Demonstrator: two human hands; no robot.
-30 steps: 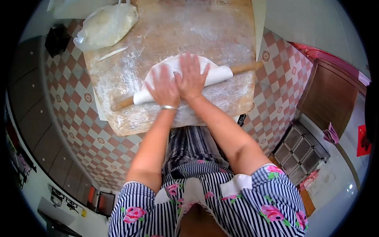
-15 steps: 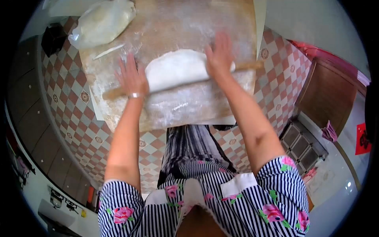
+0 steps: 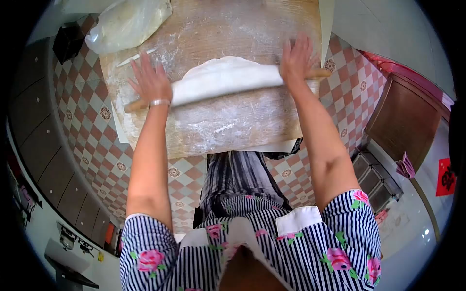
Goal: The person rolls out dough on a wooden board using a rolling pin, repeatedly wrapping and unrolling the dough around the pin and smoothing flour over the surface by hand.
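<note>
Dough [image 3: 223,83] lies near the middle of the bench [image 3: 216,29], wound round a pin [image 3: 318,73] in a pale roll, with a curved flap bulging toward twelve o'clock. We have the left hand [image 3: 152,85] over its nine o'clock end and the right hand [image 3: 296,60] between two and three. Our fingers are released on both sides, spread and stretched forward rather than curled round the wood; the right ones are blurred, and how hard either palm presses we cannot tell.

For good rolling, we judge, both palms should press equally and travel in step, or one end may thin sooner. We should watch the pin's slant, from past eight up to nearly three, and keep the layers floured against sticking.

Our dough looks smooth, soft and matt, its free edge a shallow arc. The pin is slim, tan wood; the bench is worn and streaked with flour, notably toward six. Toward ten sit a crinkled, translucent bag [image 3: 128,26] and, near the left fingers, a thin white strip [image 3: 127,60].
</note>
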